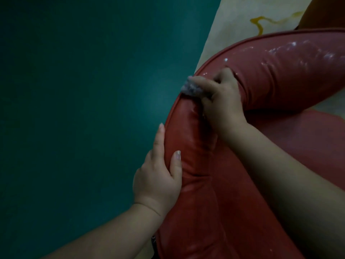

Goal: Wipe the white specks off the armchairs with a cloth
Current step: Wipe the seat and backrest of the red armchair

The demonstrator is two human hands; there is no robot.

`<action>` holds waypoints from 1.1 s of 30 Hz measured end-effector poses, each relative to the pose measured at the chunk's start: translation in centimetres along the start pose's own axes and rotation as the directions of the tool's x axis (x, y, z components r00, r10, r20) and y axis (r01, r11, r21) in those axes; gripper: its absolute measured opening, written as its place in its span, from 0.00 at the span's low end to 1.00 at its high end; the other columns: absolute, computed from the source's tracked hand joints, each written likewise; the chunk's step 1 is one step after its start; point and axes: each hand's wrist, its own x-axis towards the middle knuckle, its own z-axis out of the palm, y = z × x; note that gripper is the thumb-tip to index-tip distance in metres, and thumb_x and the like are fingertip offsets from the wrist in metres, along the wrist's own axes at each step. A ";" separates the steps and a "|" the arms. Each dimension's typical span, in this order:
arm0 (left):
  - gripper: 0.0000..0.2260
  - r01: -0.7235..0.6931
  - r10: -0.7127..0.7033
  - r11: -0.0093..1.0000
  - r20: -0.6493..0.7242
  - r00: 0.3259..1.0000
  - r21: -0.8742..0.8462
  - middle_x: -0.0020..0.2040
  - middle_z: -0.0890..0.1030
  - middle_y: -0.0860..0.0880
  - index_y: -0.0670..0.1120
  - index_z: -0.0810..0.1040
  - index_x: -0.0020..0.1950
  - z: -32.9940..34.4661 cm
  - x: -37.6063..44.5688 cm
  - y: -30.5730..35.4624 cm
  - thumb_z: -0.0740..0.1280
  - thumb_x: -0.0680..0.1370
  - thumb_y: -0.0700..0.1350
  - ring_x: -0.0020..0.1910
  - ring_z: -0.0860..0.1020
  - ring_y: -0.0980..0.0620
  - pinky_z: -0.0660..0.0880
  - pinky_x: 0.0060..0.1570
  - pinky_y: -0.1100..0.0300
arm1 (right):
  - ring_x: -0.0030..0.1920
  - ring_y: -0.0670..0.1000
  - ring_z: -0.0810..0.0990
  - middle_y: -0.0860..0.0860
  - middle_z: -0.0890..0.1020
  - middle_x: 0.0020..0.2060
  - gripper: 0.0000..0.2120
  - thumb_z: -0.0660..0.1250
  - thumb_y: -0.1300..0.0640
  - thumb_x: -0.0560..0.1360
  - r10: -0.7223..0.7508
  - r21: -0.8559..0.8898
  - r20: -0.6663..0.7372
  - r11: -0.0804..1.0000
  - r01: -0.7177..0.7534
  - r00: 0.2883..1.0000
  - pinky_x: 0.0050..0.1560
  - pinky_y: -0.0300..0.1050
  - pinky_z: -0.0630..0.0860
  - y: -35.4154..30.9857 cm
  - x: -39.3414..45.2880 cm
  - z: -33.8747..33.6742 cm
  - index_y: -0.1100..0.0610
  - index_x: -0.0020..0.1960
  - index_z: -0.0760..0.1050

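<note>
Curled around a small crumpled grey-white cloth (192,88), our right hand (222,101) presses that cloth down on the padded top roll of the glossy red leather armchair (291,81), right at the bend where the backrest turns into the armrest. Our fingers are bunched tight over the cloth, so only its fluffy end shows past the fingertips, lying against the piped outer edge of the roll. Our left hand (158,176) holds the same roll nearer to us: the thumb (176,161) lies on top of the leather, and the other fingers stretch straight along the outer side of the armrest, the palm wrapped over its edge. Both of our forearms are bare.

White specks and wet-looking streaks (293,49) glint on the far stretch of the roll, beyond the right hand and towards the right edge of the armchair. Fainter pale marks show on the leather between our two hands. The red seat cushion (308,139) lies under our right forearm.

Beside the armchair's outer edge, the dark green floor (74,90) fills the left side of the view. Past the far edge of the armchair lies a cream floor area with an orange squiggle (259,25).
</note>
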 end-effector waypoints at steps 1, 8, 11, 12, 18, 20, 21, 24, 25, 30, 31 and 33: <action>0.32 -0.001 0.001 1.000 0.001 1.000 0.002 0.66 0.76 0.45 0.57 0.51 0.78 0.0 0.0 0.0 0.49 0.74 0.62 0.56 0.78 0.40 0.75 0.51 0.51 | 0.47 0.61 0.73 0.62 0.72 0.46 0.20 0.65 0.67 0.71 0.066 0.025 -0.042 0.998 -0.065 0.997 0.49 0.53 0.73 -0.1 -0.1 0.4 0.53 0.61 0.80; 0.31 -0.001 0.001 1.000 0.003 1.000 0.012 0.68 0.75 0.46 0.58 0.51 0.77 0.0 0.1 0.1 0.49 0.75 0.62 0.57 0.78 0.42 0.75 0.51 0.50 | 0.44 0.60 0.73 0.60 0.72 0.43 0.26 0.66 0.71 0.65 -0.087 0.043 0.005 0.995 0.086 0.996 0.46 0.49 0.74 -0.3 -4.2 0.2 0.56 0.61 0.79; 0.30 -0.002 0.002 1.000 -0.002 1.000 0.027 0.67 0.75 0.48 0.61 0.49 0.77 0.1 0.0 -0.1 0.48 0.75 0.62 0.57 0.78 0.43 0.75 0.51 0.52 | 0.46 0.62 0.73 0.61 0.70 0.44 0.25 0.64 0.71 0.68 0.124 0.071 -0.156 0.991 -0.114 0.980 0.52 0.48 0.71 1.4 -1.4 0.3 0.57 0.62 0.78; 0.30 -0.002 0.002 1.000 -0.003 1.000 0.024 0.68 0.75 0.48 0.61 0.49 0.77 0.1 0.0 -0.2 0.49 0.75 0.62 0.57 0.78 0.43 0.75 0.51 0.52 | 0.46 0.61 0.73 0.59 0.69 0.44 0.24 0.63 0.71 0.68 0.180 0.107 -0.194 0.981 -0.162 0.964 0.54 0.48 0.71 0.7 -1.9 0.8 0.57 0.62 0.78; 0.30 0.005 -0.005 1.000 -0.004 1.000 0.029 0.67 0.75 0.47 0.59 0.50 0.77 0.1 0.1 0.0 0.48 0.75 0.62 0.56 0.78 0.42 0.75 0.50 0.52 | 0.44 0.55 0.72 0.56 0.69 0.44 0.25 0.65 0.71 0.66 -0.028 0.097 -0.097 0.995 0.037 0.995 0.49 0.44 0.71 0.1 -4.1 0.8 0.56 0.61 0.79; 0.30 0.011 -0.011 0.999 -0.005 1.000 0.036 0.66 0.76 0.48 0.61 0.49 0.77 0.2 0.0 -0.1 0.48 0.75 0.63 0.55 0.78 0.44 0.75 0.50 0.53 | 0.45 0.60 0.74 0.57 0.68 0.43 0.23 0.64 0.70 0.68 0.041 0.025 -0.175 0.999 -0.037 0.984 0.50 0.43 0.70 2.1 -0.8 0.4 0.57 0.61 0.79; 0.30 0.009 -0.009 0.999 -0.004 1.000 0.033 0.66 0.75 0.48 0.60 0.49 0.77 0.2 0.0 -0.1 0.48 0.75 0.63 0.56 0.78 0.44 0.75 0.50 0.53 | 0.46 0.61 0.74 0.56 0.67 0.44 0.23 0.63 0.69 0.69 0.122 0.053 -0.214 0.992 -0.113 0.969 0.52 0.42 0.70 2.5 0.3 0.3 0.57 0.61 0.79; 0.31 0.007 -0.007 1.000 0.004 1.000 0.019 0.68 0.74 0.48 0.59 0.50 0.78 0.1 0.0 -0.2 0.48 0.75 0.62 0.58 0.78 0.43 0.75 0.51 0.51 | 0.47 0.58 0.73 0.55 0.67 0.45 0.24 0.62 0.70 0.68 0.211 0.142 -0.233 0.973 -0.181 0.949 0.56 0.42 0.69 0.6 -1.9 1.4 0.58 0.62 0.78; 0.31 0.007 -0.007 1.000 0.003 1.000 0.022 0.68 0.74 0.47 0.59 0.51 0.77 0.1 0.0 -0.2 0.48 0.75 0.62 0.58 0.78 0.43 0.76 0.51 0.50 | 0.46 0.55 0.72 0.54 0.67 0.45 0.25 0.62 0.70 0.67 0.163 0.158 -0.204 0.979 -0.132 0.965 0.55 0.42 0.70 -0.3 -3.7 1.7 0.58 0.63 0.78; 0.30 0.016 -0.016 1.000 0.000 1.000 0.021 0.67 0.75 0.48 0.61 0.50 0.77 0.2 0.0 -0.1 0.48 0.74 0.63 0.57 0.78 0.43 0.75 0.51 0.52 | 0.46 0.56 0.72 0.54 0.67 0.45 0.27 0.62 0.71 0.65 0.026 0.053 -0.136 0.998 -0.019 0.990 0.52 0.40 0.68 2.9 -2.8 -0.1 0.56 0.62 0.78; 0.30 0.015 -0.015 1.000 0.001 1.000 0.017 0.67 0.75 0.48 0.61 0.49 0.77 0.2 0.0 -0.1 0.48 0.74 0.63 0.57 0.78 0.44 0.74 0.52 0.52 | 0.46 0.58 0.73 0.54 0.67 0.46 0.26 0.61 0.71 0.66 0.129 0.047 -0.187 0.991 -0.122 0.974 0.53 0.39 0.68 4.1 -1.0 -0.5 0.57 0.62 0.78; 0.30 0.012 -0.012 1.000 -0.001 1.000 0.018 0.68 0.74 0.49 0.61 0.49 0.77 0.2 0.0 -0.2 0.48 0.75 0.63 0.58 0.77 0.45 0.74 0.53 0.53 | 0.48 0.60 0.74 0.55 0.66 0.47 0.25 0.61 0.70 0.69 0.329 0.143 -0.251 0.943 -0.301 0.911 0.57 0.36 0.68 4.9 0.8 -0.7 0.57 0.64 0.77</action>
